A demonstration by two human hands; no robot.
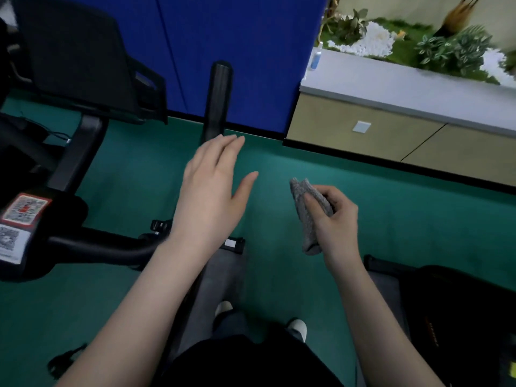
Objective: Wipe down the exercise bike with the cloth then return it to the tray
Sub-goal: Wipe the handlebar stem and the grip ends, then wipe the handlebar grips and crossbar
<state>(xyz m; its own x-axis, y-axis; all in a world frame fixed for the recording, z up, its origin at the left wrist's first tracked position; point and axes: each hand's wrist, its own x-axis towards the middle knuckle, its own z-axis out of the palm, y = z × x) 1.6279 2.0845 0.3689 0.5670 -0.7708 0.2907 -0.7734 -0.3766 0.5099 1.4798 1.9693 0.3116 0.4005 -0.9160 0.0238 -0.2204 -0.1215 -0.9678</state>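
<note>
The black exercise bike [69,169] fills the left side, with its console screen at the upper left and stickers on its frame at the lower left. One black handlebar grip [219,99] stands upright in the middle. My left hand [212,191] hovers just below that grip, fingers straight and spread, holding nothing. To its right, my right hand [333,219] grips a folded grey cloth [307,216] that sticks out above and below the fingers. No tray is in view.
A blue partition [237,37] stands behind the bike. A beige cabinet with a white top [405,90] runs along the right, carrying a small blue bottle [317,55] and artificial plants. A black bag [460,317] sits at the lower right on green floor.
</note>
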